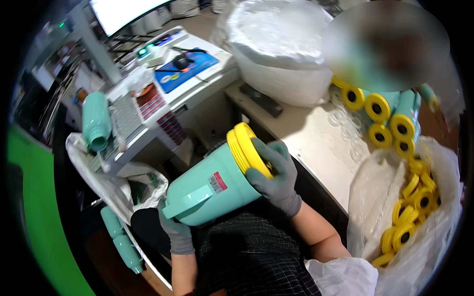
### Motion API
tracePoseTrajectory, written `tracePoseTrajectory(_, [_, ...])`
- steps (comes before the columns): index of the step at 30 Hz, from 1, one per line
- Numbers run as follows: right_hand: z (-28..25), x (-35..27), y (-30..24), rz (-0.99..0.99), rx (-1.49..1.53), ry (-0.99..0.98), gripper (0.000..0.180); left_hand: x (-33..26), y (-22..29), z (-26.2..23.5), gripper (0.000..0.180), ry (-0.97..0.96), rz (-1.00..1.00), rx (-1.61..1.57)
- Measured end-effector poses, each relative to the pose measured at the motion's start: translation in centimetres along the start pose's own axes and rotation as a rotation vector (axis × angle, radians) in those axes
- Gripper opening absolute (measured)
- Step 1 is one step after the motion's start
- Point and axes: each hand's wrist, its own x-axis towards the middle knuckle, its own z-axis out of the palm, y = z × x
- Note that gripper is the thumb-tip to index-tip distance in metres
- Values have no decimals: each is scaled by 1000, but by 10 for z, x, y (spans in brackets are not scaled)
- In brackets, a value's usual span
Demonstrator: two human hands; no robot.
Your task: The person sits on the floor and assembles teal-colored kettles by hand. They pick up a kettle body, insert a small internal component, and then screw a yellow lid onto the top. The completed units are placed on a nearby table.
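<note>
A mint-green jug point(212, 207) with a side handle and a barcode sticker lies tilted across my lap, its mouth end up and to the right. A yellow screw lid point(240, 150) sits on that end. My right hand point(279, 172), in a grey glove, is closed around the lid, fingers over its top and the thumb at its lower edge. Under the lower end of the jug, next to the handle, my left hand point(177, 234), also gloved, supports it; its fingers are mostly hidden behind the jug.
At right, a clear plastic bag point(368, 207) holds several yellow lids point(405, 234). Lidded green bottles point(405, 106) and clear rings point(345, 123) lie on the white table point(306, 133). Behind stands a large white sack point(281, 74). A green bottle point(96, 118) stands left, near a desk with a mouse point(181, 61).
</note>
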Motion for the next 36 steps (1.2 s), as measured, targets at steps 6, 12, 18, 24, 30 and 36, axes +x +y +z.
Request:
tracePoseTrajectory(6, [1, -11, -1, -197, -14, -148, 59, -8, -10, -18, 39, 174, -174, -100])
tracePoseTrajectory(12, [-2, -22, -3, -144, 46, -151, 52, -11, -6, -8, 32, 74, -70, 174])
tracePoseTrajectory(18, [7, -30, 0, 98, 112, 0, 39, -20, 9, 9, 29, 60, 514, 1215])
tracePoseTrajectory(24, [9, -18, -21, 235, 267, -19, 23, -18, 30, -10, 40, 41, 316, 635])
tracePoseTrajectory(30, [-1, -31, -9, 239, 373, 135, 21, -21, 55, 42, 46, -67, 606, 1110])
tracePoseTrajectory(36, [-57, -21, -15, 369, 503, -110, 63, 37, 10, -40, 35, -96, 427, 843])
